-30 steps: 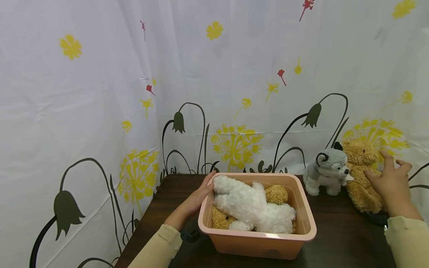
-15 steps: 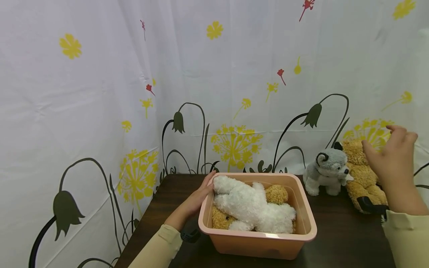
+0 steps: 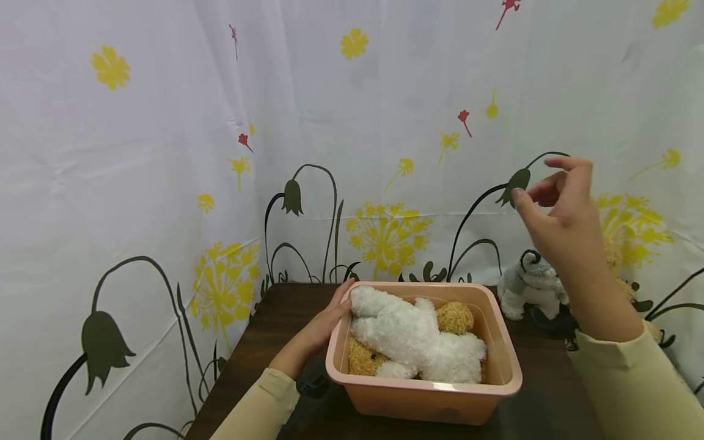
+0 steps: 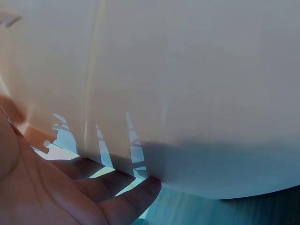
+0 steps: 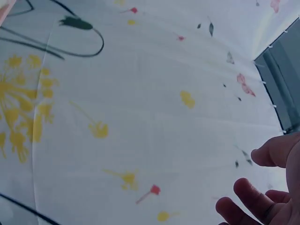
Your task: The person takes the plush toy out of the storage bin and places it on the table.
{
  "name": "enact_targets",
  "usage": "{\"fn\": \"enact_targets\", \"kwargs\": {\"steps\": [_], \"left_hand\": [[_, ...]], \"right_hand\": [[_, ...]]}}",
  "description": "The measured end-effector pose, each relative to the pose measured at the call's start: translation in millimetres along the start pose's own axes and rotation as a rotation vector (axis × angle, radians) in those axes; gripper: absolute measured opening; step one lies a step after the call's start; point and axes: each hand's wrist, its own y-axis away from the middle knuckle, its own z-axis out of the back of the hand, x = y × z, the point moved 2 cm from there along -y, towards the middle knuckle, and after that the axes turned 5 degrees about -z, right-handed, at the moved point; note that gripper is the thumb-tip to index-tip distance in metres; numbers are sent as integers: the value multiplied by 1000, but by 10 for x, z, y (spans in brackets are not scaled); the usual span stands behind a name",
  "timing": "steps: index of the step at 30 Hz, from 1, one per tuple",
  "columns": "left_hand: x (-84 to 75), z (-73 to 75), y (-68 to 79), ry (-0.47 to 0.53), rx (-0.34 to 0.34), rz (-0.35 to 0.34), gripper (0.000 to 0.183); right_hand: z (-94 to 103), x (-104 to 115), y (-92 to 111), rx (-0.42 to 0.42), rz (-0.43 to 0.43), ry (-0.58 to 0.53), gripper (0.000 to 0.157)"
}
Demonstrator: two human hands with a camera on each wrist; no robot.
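Holding nothing, my right hand (image 3: 566, 214) is raised above the right part of the table, thumb and fingers spread and slightly bent. Its wrist and sleeve overlap a grey-and-white plush husky (image 3: 517, 290) and largely hide a tan teddy bear (image 3: 626, 287) behind. My left hand (image 3: 324, 321) rests against the left side of a pink plastic tub (image 3: 418, 400). In the left wrist view its straight fingers (image 4: 126, 204) lie along the tub's wall. Inside the tub a white plush toy (image 3: 396, 330) lies over tan plush ones, with a tan head (image 3: 455, 318) showing at the right.
The tub stands on a dark wooden table (image 3: 291, 305). Right behind the table's back edge hangs a white curtain (image 3: 385, 122) printed with flowers. The husky and the teddy bear are at the back right, beside the tub.
My right hand has left the tan teddy bear and moved up and to the left, now in front of the curtain. The left hand and the tub have kept their places.
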Motion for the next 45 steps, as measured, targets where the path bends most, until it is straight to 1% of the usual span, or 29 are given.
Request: {"fn": "enact_targets", "kwargs": {"steps": [3, 6, 8, 10, 12, 14, 16, 17, 20, 23, 25, 27, 29, 33, 34, 35, 36, 37, 38, 40, 42, 44, 45], "left_hand": [[-7, 16, 8, 2, 4, -3, 65], [-16, 24, 13, 13, 1, -2, 64], [-21, 21, 11, 18, -4, -2, 64], [-21, 15, 5, 16, -4, 1, 63], [-17, 7, -4, 13, 2, 3, 63], [-13, 8, -6, -3, 5, 5, 63], [-16, 20, -3, -11, 0, 7, 63], [-15, 24, -4, -14, -7, 6, 63], [-19, 38, 6, -23, -19, 4, 64], [-21, 38, 21, -37, -10, 6, 65], [-22, 27, 21, -40, 1, 7, 65], [-19, 18, 13, -45, 7, 7, 65], [-15, 13, -2, -43, 2, 7, 65], [-16, 4, -9, -43, -12, 8, 65], [-15, 3, -8, -42, -17, 12, 65], [-15, 3, -8, -44, -18, 13, 65], [-17, 2, -9, -47, -19, 17, 64], [-18, 1, -11, -53, -19, 17, 65], [-18, 1, -17, -52, -18, 19, 64], [-17, 6, -28, -48, -15, 24, 64], [-29, 10, -34, -40, -6, 19, 66], [-33, 9, -41, -26, 3, 18, 67], [-30, 8, -45, -23, 7, 15, 68]], "right_hand": [[-360, 122, 12, 67, 12, -40, 62], [-763, 142, 48, 146, 6, -59, 55], [-1019, 99, 93, 214, -15, -49, 47], [-1234, 25, 147, 298, -48, -29, 37], [-1390, -63, 199, 394, -87, 19, 26], [-1495, -141, 247, 506, -117, 69, 21], [-1572, -207, 291, 628, -125, 146, 29], [-1605, -239, 314, 699, -129, 202, 35], [-1697, -331, 411, 941, -131, 344, 44], [-1741, -437, 527, 1177, -169, 462, 54], [-1741, -500, 576, 1268, -196, 508, 67], [-1730, -551, 597, 1319, -233, 524, 76], [-1737, -587, 596, 1355, -213, 536, 76], [-1796, -663, 609, 1464, -183, 497, 58], [-1815, -678, 615, 1500, -186, 477, 54], [-1828, -693, 623, 1529, -208, 449, 53], [-1841, -702, 627, 1552, -225, 408, 54], [-1855, -707, 629, 1573, -234, 368, 57], [-1865, -713, 632, 1589, -255, 323, 64], [-1891, -712, 633, 1622, -270, 244, 79], [-1911, -692, 636, 1629, -267, 178, 89], [-1919, -668, 645, 1626, -267, 118, 95], [-1915, -656, 644, 1605, -265, 101, 96]]}}
